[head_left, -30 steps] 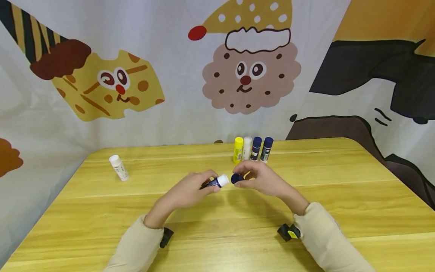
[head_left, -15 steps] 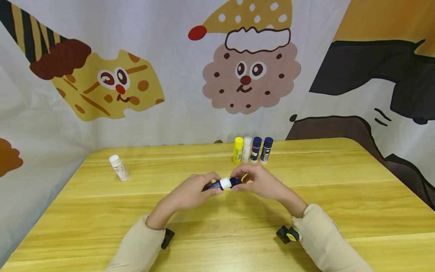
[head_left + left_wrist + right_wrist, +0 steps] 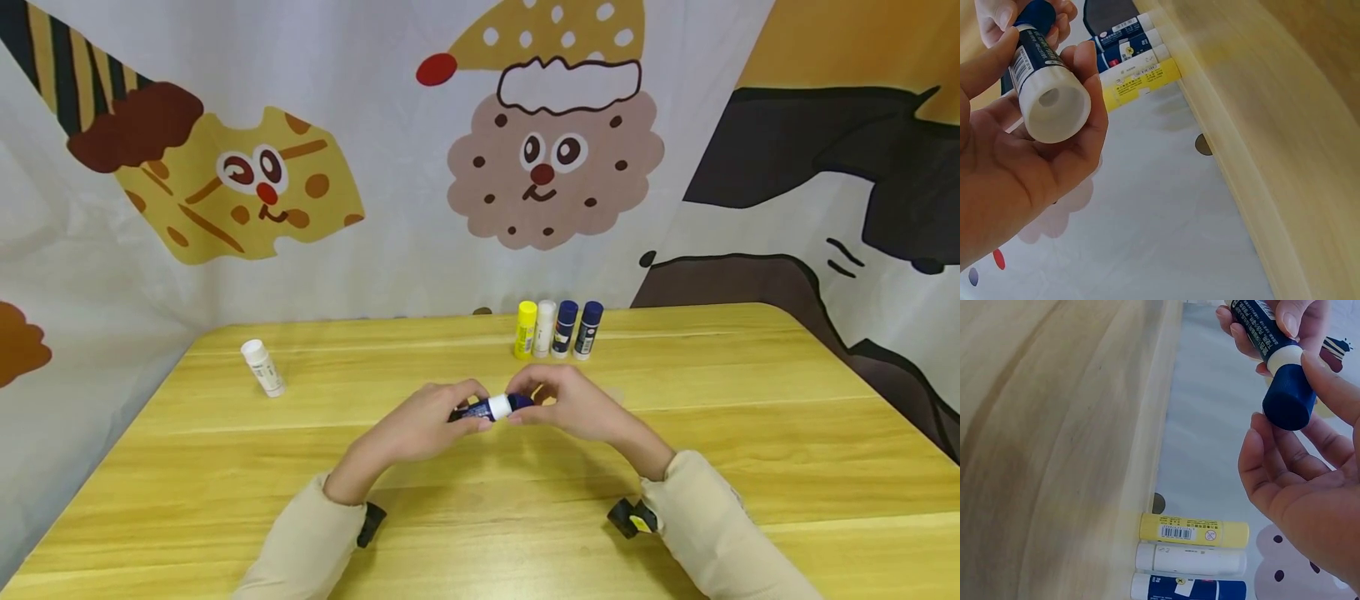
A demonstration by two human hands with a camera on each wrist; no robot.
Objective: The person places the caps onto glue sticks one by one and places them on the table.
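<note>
My left hand (image 3: 423, 421) grips the dark blue labelled body of a glue stick (image 3: 1034, 53) held sideways above the table. Its white hollow base (image 3: 1057, 109) faces the left wrist camera. My right hand (image 3: 573, 404) pinches the dark blue cap (image 3: 1289, 399) between thumb and fingers. The cap sits over the end of the stick, with a band of white collar (image 3: 1285, 357) showing between cap and label. Both hands meet near the middle of the table.
At the back stand a yellow glue stick (image 3: 526, 331), a white one (image 3: 544, 330) and two dark blue ones (image 3: 565, 331) in a row. Another white glue stick (image 3: 263, 368) stands at the left. A printed curtain (image 3: 405, 275) hangs behind the wooden table (image 3: 480, 525).
A second ago the cap was apart from the stick's white end; the right hand has brought it onto that end. Over the last half second the cap has slid slightly further on.
</note>
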